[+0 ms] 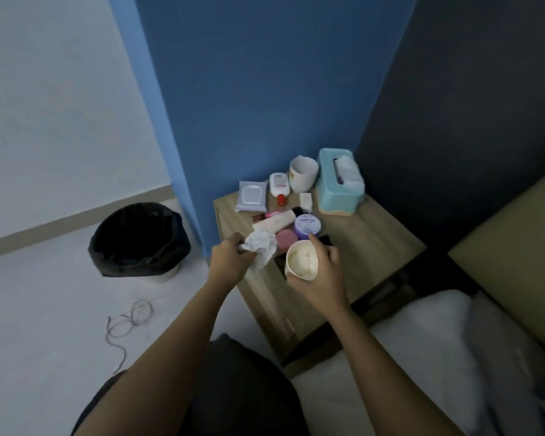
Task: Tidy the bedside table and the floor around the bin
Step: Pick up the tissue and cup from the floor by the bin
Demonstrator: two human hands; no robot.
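Observation:
My left hand (pixel 230 259) grips a crumpled white tissue (pixel 260 245) above the front left edge of the wooden bedside table (pixel 368 247). In my right hand (pixel 323 272) is a cream paper cup (pixel 301 259) stuffed with crumpled tissue, held just over the table's front. Behind the hands lie a purple-lidded jar (pixel 308 225), a pink round tin (pixel 286 239), a cream tube (pixel 272 223) and a pink stick (pixel 266 214). The bin (pixel 139 240), lined with a black bag, stands on the floor left of the table.
At the table's back stand a teal tissue box (pixel 339 184), a white mug (pixel 302 173), a white bottle with a red cap (pixel 279 187) and a wipes pack (pixel 251 196). A loose cable (pixel 129 319) curls on the pale floor. The bed (pixel 422 357) lies at right.

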